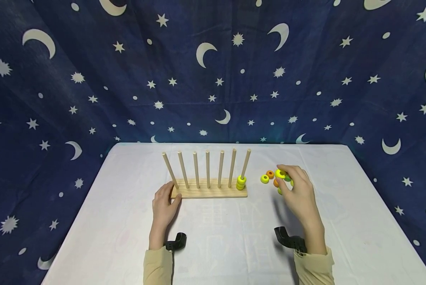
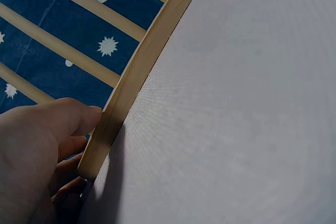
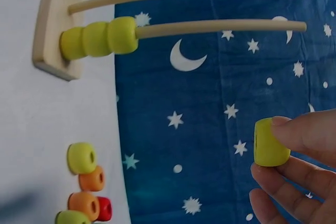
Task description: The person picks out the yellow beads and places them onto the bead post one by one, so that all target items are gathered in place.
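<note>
White-covered table (image 1: 216,245) stretching below, dark blue curtain (image 1: 188,91) of moons and stars hanging behind, left hand (image 1: 164,202) gripping the left end of a wooden peg rack (image 1: 209,193), right hand (image 1: 300,194) pinching a yellow bead (image 3: 266,149) near loose beads (image 1: 265,179), three yellow beads (image 3: 97,41) sitting on the rightmost peg (image 1: 246,161).

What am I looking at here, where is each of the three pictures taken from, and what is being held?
There is no machine, just a person's left hand and right hand. The widest picture comes from a head-worn camera looking forward and down; the other two come from wrist cameras. On the white-covered table stands a wooden rack with seven pegs. Three yellow beads sit on the rightmost peg, and loose beads lie right of the rack. The left hand steadies the rack's left end. The right hand has one yellow bead in its grip, raised off the table.
</note>
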`<act>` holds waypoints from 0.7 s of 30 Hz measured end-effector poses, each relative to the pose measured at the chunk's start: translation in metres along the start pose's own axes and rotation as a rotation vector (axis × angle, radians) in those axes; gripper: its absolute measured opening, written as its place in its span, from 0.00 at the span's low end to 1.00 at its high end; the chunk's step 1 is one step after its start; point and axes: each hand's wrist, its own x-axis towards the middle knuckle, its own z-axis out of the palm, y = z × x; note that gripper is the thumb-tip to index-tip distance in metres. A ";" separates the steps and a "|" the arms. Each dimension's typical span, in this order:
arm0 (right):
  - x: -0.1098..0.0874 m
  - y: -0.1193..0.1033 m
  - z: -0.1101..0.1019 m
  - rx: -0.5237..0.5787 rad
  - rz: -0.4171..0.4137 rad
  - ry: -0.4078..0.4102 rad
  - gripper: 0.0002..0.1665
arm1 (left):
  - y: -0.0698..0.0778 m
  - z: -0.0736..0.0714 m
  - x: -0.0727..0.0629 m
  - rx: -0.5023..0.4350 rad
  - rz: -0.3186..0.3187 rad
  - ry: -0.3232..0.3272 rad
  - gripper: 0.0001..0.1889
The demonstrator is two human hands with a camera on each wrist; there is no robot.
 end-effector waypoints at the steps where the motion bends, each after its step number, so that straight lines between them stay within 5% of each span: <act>1: 0.001 -0.002 0.000 -0.005 -0.010 0.002 0.20 | 0.000 0.000 0.000 0.000 0.001 0.001 0.29; 21: 0.020 -0.032 -0.007 0.018 -0.101 0.003 0.21 | 0.001 -0.002 0.000 -0.003 0.002 -0.013 0.29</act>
